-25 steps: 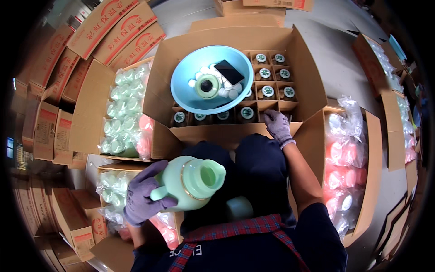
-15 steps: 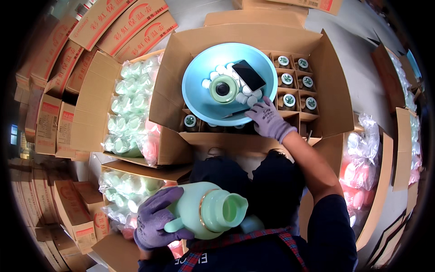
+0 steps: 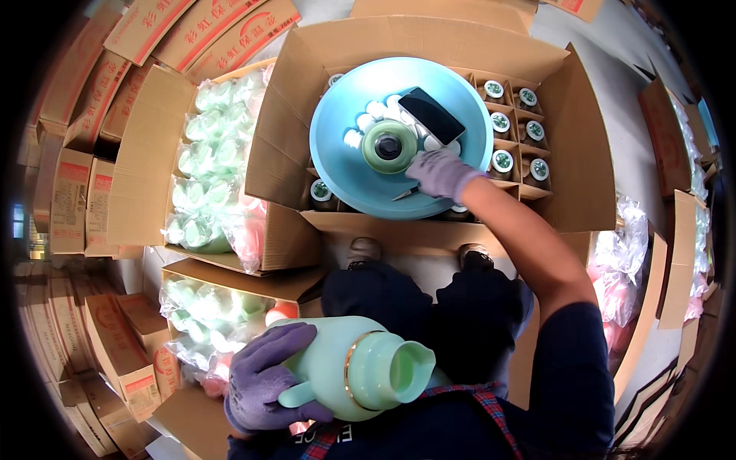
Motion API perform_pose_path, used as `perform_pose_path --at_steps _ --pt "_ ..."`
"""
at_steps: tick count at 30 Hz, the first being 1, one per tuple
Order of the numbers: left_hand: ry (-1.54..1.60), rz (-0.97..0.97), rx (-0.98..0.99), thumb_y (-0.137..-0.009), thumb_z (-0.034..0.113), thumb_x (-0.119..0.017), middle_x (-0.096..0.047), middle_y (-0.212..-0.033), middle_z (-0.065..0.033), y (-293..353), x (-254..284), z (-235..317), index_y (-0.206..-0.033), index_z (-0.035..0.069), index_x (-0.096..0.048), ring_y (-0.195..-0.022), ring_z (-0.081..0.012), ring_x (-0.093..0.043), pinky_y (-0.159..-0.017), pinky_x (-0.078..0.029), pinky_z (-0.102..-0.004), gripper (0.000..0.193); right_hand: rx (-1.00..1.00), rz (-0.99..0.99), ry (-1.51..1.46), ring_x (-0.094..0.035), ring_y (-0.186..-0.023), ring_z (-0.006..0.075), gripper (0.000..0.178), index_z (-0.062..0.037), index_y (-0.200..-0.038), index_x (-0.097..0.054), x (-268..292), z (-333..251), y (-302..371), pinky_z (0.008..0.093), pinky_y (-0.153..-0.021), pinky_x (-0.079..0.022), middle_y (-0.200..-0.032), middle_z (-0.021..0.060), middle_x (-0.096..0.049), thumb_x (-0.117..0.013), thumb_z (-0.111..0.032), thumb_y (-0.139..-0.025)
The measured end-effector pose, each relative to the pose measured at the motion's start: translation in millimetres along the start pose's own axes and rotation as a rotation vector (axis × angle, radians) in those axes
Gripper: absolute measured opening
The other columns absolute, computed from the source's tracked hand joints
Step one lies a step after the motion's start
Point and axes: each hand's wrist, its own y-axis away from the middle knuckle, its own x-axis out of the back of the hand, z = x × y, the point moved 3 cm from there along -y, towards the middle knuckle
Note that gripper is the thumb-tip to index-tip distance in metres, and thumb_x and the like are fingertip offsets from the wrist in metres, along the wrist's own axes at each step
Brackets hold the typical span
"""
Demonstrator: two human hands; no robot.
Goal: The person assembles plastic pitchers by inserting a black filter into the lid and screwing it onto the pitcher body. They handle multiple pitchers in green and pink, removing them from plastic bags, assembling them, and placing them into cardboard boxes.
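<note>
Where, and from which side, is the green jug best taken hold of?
Probably by the handle, coming from the person's left. The green jug is tilted with its mouth toward the right, and the handle sticks out leftward, at the left hand.

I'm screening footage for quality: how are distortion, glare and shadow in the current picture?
Head view: boxes at upper left bend toward the black rim; head view: glare whitens the plastic bags at right; head view: dark trousers show little detail.
</note>
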Motion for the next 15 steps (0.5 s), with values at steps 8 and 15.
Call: perform_pose_path --at_steps 8,15 --pt "-0.137 0.07 -0.009 -0.062 0.049 -0.09 -0.066 -0.124 -0.0236 21 -6 12 -0.082 0.007 -0.068 -0.106 -0.0473 -0.068 -0.091 -0.056 -0.0516 0.05 0.125 -0.345 0.259 -0.074 -0.095 0.0264 0.023 -0.0127 -0.098 -0.08 -75 -26 -76 0.0451 -0.07 -0.059 -0.103 0.0125 -0.076 -0.061 -0.014 -0.086" --pt "-0.353 0.074 -0.044 -0.064 0.057 -0.087 -0.068 -0.113 -0.0274 21 -12 23 -0.074 0.003 -0.061 -0.098 -0.0453 -0.07 -0.083 -0.058 -0.0456 0.061 -0.078 0.367 -0.425 -0.07 -0.076 0.0285 0.014 -0.0065 -0.093 -0.067 50 -9 23 0.0417 -0.066 -0.055 -0.086 0.0115 -0.071 -0.063 -0.012 -0.08"
